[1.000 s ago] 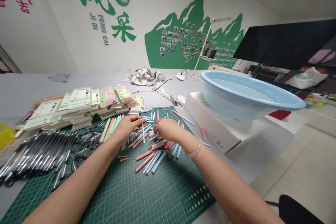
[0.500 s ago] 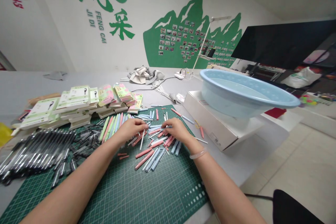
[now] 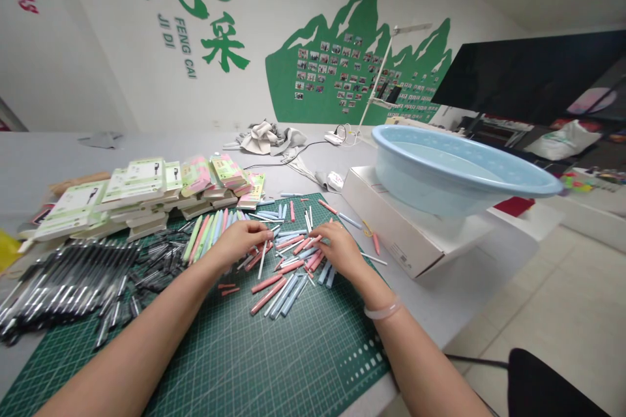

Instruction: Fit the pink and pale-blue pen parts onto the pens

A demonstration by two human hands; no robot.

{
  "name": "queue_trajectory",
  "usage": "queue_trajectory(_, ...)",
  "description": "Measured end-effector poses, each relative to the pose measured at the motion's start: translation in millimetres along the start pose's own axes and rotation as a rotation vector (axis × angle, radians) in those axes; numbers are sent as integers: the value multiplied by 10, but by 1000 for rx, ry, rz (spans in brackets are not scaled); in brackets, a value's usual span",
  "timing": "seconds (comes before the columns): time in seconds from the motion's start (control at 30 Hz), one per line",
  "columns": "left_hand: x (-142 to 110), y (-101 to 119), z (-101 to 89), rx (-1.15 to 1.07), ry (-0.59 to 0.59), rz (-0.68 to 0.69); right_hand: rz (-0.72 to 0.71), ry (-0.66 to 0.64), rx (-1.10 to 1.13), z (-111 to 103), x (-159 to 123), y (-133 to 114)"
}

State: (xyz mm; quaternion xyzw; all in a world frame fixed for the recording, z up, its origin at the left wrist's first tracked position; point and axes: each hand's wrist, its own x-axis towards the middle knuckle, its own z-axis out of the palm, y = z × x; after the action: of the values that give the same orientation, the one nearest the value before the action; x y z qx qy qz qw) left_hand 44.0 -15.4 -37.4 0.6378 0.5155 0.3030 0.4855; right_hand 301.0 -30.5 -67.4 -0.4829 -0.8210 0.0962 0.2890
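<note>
My left hand is closed in a pinch over the pile of pen parts, with a thin white pen refill slanting down from its fingertips. To its right, my right hand has its fingertips closed around a slim pink pen part; its exact shape is partly hidden. Loose pink pen barrels, blue pen barrels and white refills lie between and below the hands on a green cutting mat. Beside the left wrist, a row of green, pink and blue pen barrels lies side by side.
Stacked pen boxes stand at the back left. Many black pens lie at the left. A blue basin rests on a white box at the right. Grey-white gloves and a cable lie farther back.
My right hand has shifted slightly right, and a pink pen part now shows at its fingertips. My left hand stays nearly in place with the white refill.
</note>
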Motion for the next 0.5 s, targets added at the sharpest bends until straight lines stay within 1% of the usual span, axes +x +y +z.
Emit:
queue_trajectory(0.1, 9, -12, 4, 10, -17, 10, -6, -64, -40, -39, -82, 62)
queue_trajectory(0.17, 8, -13, 5, 12, -19, 17, -20, -120, -52, -36, -86, 83)
queue_trajectory(0.33, -2, -12, -3, 24, 4, 16, -63, -203, -105, -23, 19, 102)
queue_trajectory(0.43, -1, -28, -13, 29, 13, 7, -45, -215, -91, -70, 87, 133)
queue_trajectory(0.5, 5, -42, -19, 31, 14, 0, -7, -228, -67, -117, 121, 159)
